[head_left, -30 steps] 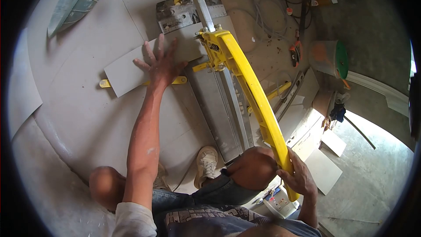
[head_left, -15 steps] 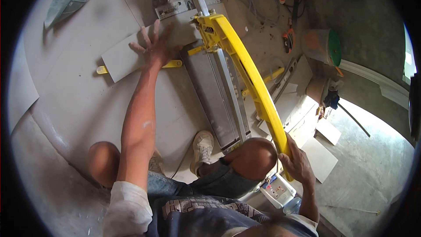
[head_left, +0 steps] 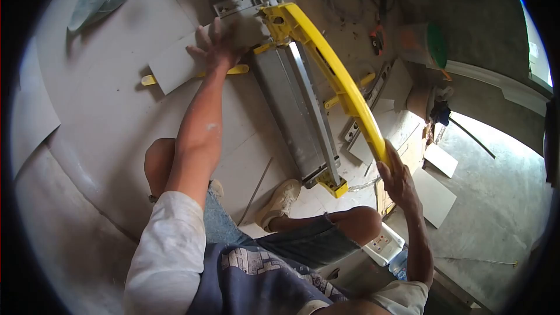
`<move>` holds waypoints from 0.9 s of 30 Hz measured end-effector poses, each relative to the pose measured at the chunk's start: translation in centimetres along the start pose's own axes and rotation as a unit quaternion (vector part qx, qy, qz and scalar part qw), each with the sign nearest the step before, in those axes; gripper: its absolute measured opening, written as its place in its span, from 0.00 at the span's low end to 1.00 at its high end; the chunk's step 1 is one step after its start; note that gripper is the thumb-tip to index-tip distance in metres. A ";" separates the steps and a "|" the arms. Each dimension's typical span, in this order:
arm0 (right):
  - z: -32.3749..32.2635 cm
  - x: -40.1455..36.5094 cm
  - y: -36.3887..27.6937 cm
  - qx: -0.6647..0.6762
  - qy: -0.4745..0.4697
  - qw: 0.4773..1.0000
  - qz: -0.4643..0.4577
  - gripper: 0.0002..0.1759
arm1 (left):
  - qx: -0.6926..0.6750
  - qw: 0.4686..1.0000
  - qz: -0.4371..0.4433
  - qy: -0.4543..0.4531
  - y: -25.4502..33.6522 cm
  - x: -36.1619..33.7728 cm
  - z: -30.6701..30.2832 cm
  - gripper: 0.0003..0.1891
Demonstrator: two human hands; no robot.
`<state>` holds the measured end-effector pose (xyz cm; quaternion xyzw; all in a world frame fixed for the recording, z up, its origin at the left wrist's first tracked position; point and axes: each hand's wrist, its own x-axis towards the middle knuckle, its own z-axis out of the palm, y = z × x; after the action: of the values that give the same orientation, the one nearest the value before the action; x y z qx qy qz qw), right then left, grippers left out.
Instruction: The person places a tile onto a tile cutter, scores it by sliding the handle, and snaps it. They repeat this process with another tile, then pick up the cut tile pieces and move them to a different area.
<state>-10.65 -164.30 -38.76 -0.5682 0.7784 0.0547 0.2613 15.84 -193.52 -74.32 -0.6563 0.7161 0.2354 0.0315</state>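
Note:
A manual tile cutter lies on the floor before me, with a grey bed and a metal rail. My right hand is wrapped round the lower end of its long yellow handle. Across the far end of the bed lies a pale tile, sticking out to the left over a yellow support arm. My left hand presses on this tile, fingers spread, close to the cutter's head. The cutting wheel cannot be made out.
Cut tile pieces lie at the right. A bucket with a green rim lies on its side by the wall. Beyond the cutter are orange-handled pliers. A white box and a plastic bottle stand near my right knee.
My view has shifted, and my legs have moved back from the cutter's near end, uncovering its yellow foot. Both hands keep their places on the tile and handle.

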 end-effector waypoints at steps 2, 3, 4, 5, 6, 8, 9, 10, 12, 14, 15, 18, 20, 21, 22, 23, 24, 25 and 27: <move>-0.6 -0.2 -1.5 0.024 -0.049 0.995 0.089 0.32 | 0.002 1.000 0.013 0.024 -0.5 -0.2 0.8 0.43; -0.8 -0.1 -1.7 0.029 -0.063 0.991 0.113 0.32 | -0.005 0.999 0.016 0.042 -0.3 0.0 1.2 0.41; -0.8 -0.2 -1.5 0.025 -0.057 0.993 0.105 0.32 | -0.004 0.995 0.034 0.090 0.1 -0.3 2.0 0.38; -0.8 -0.4 -1.4 0.022 -0.054 0.993 0.098 0.31 | 0.000 0.990 0.050 0.136 0.5 -0.8 3.3 0.35; -0.6 -0.1 -1.3 0.022 -0.050 0.995 0.087 0.31 | 0.007 0.981 0.065 0.184 0.8 -1.1 4.3 0.32; -0.7 0.0 -1.8 0.027 -0.056 0.992 0.111 0.31 | -0.066 0.966 0.120 0.221 2.8 -2.9 6.2 0.26; -0.7 -0.1 -1.9 0.030 -0.058 0.990 0.124 0.31 | -0.102 0.954 0.148 0.239 3.8 -3.8 6.9 0.23; -0.6 0.1 -1.8 0.031 -0.057 0.991 0.118 0.31 | -0.111 0.957 0.130 0.234 4.3 -4.6 7.2 0.20; -0.6 -0.1 -1.4 0.031 -0.058 0.992 0.110 0.30 | -0.133 0.963 0.093 0.217 5.7 -6.3 7.9 0.16; -0.4 -0.4 -1.5 0.023 -0.056 0.991 0.118 0.30 | -0.169 0.964 0.083 0.185 6.6 -6.6 8.0 0.13; -0.4 -0.2 -1.4 0.019 -0.053 0.991 0.118 0.30 | -0.186 0.964 0.078 0.174 6.8 -6.3 7.8 0.12; 0.1 -0.1 -1.5 0.032 -0.073 0.987 0.137 0.31 | -0.177 0.964 0.041 0.196 7.4 -6.6 6.6 0.10; 1.6 -0.3 0.0 -0.005 -0.064 0.990 0.126 0.31 | -0.175 0.966 0.031 0.188 7.6 -6.0 7.6 0.12; 2.7 -0.6 1.1 0.002 -0.033 0.997 0.069 0.30 | -0.173 0.967 0.025 0.185 7.4 -5.6 8.1 0.13; 3.0 -0.5 1.1 0.022 -0.035 0.997 0.066 0.30 | -0.178 0.967 0.016 0.180 7.3 -5.3 7.7 0.13; 3.4 -0.5 1.2 0.043 -0.041 0.996 0.066 0.31 | -0.181 0.968 0.009 0.173 7.4 -5.2 7.6 0.14; 4.0 -0.5 2.1 0.040 -0.030 0.998 0.042 0.31 | -0.185 0.969 0.005 0.162 7.4 -5.4 7.6 0.14; 4.2 -0.5 2.0 0.040 -0.039 0.997 0.056 0.31 | -0.186 0.970 0.004 0.153 7.2 -5.5 7.6 0.14; 4.3 -0.4 1.9 0.036 -0.054 0.994 0.087 0.31 | -0.194 0.971 0.005 0.137 7.4 -5.2 7.4 0.14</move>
<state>-10.83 -161.71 -42.65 -0.4844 0.8113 0.0801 0.3173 7.52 -185.72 -76.90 -0.6722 0.6576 0.2780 -0.1961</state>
